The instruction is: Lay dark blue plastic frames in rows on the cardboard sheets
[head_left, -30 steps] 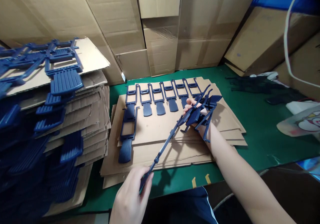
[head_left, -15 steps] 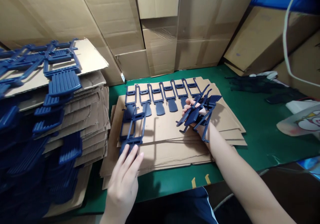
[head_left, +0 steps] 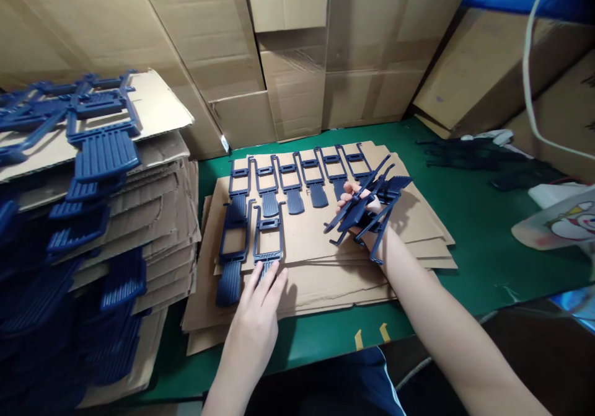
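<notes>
Blue frame [head_left: 268,224] has settled flat, farther right. Left stack [head_left: 162,236]: ribbed blue parts [head_left: 106,155] jut between cardboard layers. Your left hand [head_left: 253,329], loosely open, touches frame's ribbed end on middle cardboard [head_left: 316,236]. Your right hand [head_left: 349,196], curled, grips hooked blue bundle [head_left: 367,208]. Far right: printed cup [head_left: 558,230], contents unclear.

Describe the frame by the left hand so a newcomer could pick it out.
On the green table, find the low cardboard stack. In front of its back row of frames, two more lie side by side. It is the right-hand navy frame, its ribbed paddle partly covered by the left hand; its neighbour's paddle is uncovered.
</notes>
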